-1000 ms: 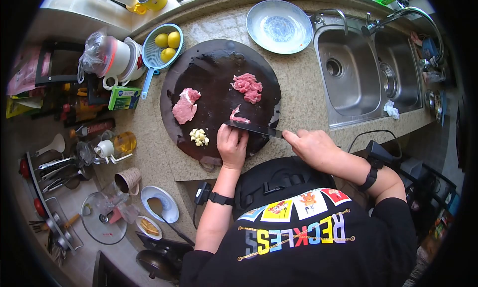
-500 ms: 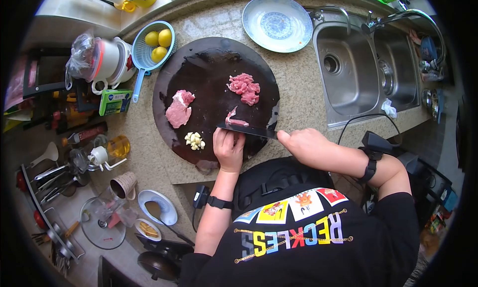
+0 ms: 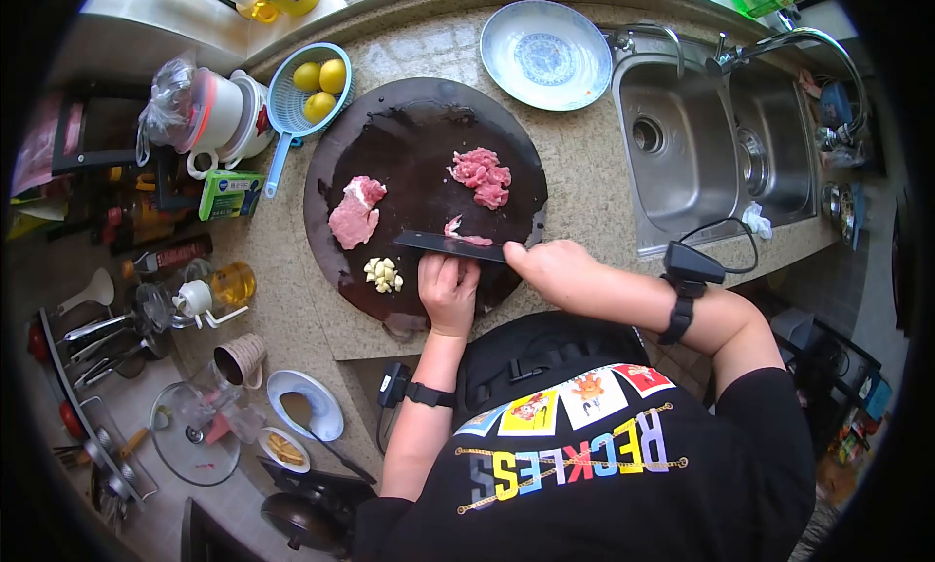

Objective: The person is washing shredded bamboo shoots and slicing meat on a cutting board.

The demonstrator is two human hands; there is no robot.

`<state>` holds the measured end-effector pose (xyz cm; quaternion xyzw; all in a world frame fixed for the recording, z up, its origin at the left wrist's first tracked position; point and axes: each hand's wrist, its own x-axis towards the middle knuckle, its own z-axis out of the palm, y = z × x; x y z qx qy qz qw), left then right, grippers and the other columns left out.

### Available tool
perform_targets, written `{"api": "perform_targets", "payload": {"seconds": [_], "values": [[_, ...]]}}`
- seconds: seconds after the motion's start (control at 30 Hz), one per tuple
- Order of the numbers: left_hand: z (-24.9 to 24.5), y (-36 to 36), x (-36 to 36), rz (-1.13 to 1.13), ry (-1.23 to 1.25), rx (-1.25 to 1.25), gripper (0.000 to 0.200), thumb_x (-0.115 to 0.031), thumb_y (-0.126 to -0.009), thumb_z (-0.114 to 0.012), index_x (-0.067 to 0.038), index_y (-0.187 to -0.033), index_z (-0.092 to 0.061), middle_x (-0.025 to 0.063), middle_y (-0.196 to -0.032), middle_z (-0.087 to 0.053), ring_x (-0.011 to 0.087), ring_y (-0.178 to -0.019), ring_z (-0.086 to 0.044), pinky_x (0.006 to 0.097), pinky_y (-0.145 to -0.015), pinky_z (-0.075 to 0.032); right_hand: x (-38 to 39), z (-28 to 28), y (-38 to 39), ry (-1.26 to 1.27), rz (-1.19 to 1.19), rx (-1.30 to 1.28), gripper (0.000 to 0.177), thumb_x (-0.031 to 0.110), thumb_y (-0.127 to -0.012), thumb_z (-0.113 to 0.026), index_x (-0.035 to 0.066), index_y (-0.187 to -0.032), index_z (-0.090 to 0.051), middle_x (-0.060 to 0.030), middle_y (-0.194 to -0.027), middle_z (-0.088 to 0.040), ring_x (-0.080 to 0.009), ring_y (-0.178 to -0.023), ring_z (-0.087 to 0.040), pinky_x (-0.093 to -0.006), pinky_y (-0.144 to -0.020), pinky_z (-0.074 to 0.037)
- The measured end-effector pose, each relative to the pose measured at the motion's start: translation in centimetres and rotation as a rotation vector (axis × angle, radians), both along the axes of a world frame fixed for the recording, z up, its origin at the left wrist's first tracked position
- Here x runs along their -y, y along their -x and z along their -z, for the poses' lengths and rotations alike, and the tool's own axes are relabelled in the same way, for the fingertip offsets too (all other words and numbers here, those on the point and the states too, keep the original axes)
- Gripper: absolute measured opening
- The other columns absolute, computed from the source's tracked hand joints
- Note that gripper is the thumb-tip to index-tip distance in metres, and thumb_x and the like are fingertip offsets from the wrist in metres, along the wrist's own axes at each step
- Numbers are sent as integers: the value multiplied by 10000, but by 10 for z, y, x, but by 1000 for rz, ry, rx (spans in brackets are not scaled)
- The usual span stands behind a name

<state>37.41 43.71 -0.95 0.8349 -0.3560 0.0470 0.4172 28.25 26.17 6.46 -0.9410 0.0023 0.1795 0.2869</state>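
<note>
Head view: my right fingers (image 3: 524, 257) clench the knife (image 3: 448, 243), left fingers (image 3: 444, 267) curled together beside its blade near the meat strip (image 3: 469, 237).

We see the left hand (image 3: 451, 289) palm down with its fingers curled under, its forearm running straight back to the body. The right hand (image 3: 548, 268) is a closed fist just beside it, elbow bent outward.

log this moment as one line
right hand: grips knife | left hand: on cutting board by blade | meat strip: at blade edge
</note>
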Motion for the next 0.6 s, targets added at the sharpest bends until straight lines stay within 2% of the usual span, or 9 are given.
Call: {"api": "perform_targets", "payload": {"seconds": [0.17,0.23,0.37,0.43,0.53,0.6], "values": [[-3,0,4,16,47,43,246,-10,-699,-721,-18,-934,-651,118,-967,-620,328,-912,-593,410,-806,-484,22,-5,21,28,21,13,168,57,-838,-511,3,-966,-417,-202,-673,-598,-403,-674,-624,-489,-575,-482],[-6,-1,5,29,79,71,205,-5,-717,-715,-14,-913,-654,110,-939,-628,311,-886,-599,396,-797,-481,26,-3,17,64,95,35,168,24,-814,-497,-10,-957,-418,-209,-681,-610,-406,-697,-633,-493,-589,-494],[-10,1,1,24,54,58,202,-3,-726,-712,-11,-921,-658,109,-933,-626,311,-898,-600,396,-814,-482,32,-9,11,55,262,139,183,61,-844,-522,20,-969,-395,-220,-686,-599,-429,-700,-615,-515,-600,-482],[-16,2,1,35,22,45,217,0,-725,-713,-8,-936,-665,111,-949,-631,314,-905,-602,391,-816,-483,33,-12,12,67,265,139,173,81,-864,-518,26,-969,-392,-217,-690,-599,-428,-701,-613,-517,-601,-480],[-19,6,1,-6,20,127,229,5,-727,-709,-5,-952,-667,113,-987,-637,312,-922,-601,386,-820,-483,36,-13,18,49,245,272,127,99,-904,-494,27,-946,-398,-211,-630,-553,-426,-639,-581,-509,-550,-447],[-15,6,0,32,34,121,235,10,-725,-708,-4,-956,-666,114,-1002,-638,310,-932,-600,385,-822,-482,33,-22,24,49,204,151,124,100,-897,-496,26,-945,-409,-206,-626,-556,-420,-628,-582,-506,-542,-447]]}}
